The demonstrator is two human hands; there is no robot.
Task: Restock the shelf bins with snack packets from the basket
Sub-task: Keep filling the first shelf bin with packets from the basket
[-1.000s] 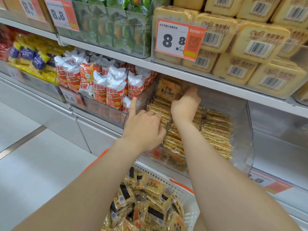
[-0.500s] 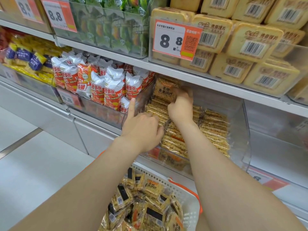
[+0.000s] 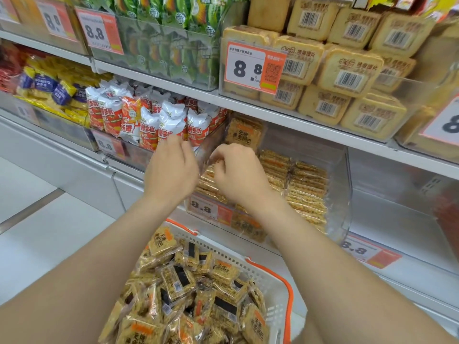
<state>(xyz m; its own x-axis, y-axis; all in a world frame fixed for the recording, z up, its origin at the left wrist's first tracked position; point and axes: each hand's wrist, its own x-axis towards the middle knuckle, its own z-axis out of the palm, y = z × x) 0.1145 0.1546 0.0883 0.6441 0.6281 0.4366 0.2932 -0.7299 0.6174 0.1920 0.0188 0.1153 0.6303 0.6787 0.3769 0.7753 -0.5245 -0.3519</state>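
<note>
The job looks partly done. The clear plastic shelf bin (image 3: pixel 345 184) on the lower shelf holds neat rows of golden-brown snack packets in clear wrap (image 3: pixel 305 192), with one upright packet (image 3: pixel 244 132) at the back, toward 12 o'clock. There is open room above the rows, mostly toward 2 o'clock. Much is left, I judge, since the white slatted plastic basket with orange handles (image 3: pixel 270 276) at 6 o'clock is heaped with loose packets of the same kind (image 3: pixel 188 281). The right hand (image 3: pixel 238 175) is over the bin's front left corner, its fingers (image 3: pixel 221 153) curled down toward the rows. The left hand (image 3: pixel 171 172), just beside it at 9 o'clock, is at the bin's left wall with fingers loosely curled. Both hands show their backs, so I cannot tell whether either pinches a packet. The bin's front is blurred behind its orange-and-white price tag (image 3: pixel 211 209), its lower layers are hidden, and the forearms and the frame cut off the basket's near side.
</note>
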